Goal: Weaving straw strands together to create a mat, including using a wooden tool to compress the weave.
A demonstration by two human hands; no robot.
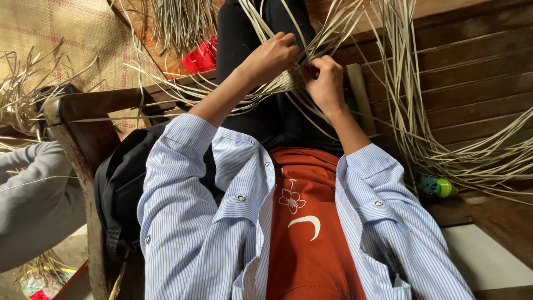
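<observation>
My left hand [272, 55] and my right hand [325, 82] meet over my lap, both closed on pale dried straw strips [288, 83] that are being plaited into a small woven piece. Long loose ends of the strips fan out upward and to both sides. The woven part sits between the two hands and is mostly hidden by the fingers. My sleeves are blue-and-white striped, rolled to the forearm, over a rust-orange top and black trousers.
A dark wooden bench [472, 72] lies under and to the right, with a bundle of long strips [433, 111] on it. A green toy-like object [438, 187] rests near its edge. A black bag [119, 189] sits at my left. Another person's grey sleeve [33, 194] is at far left.
</observation>
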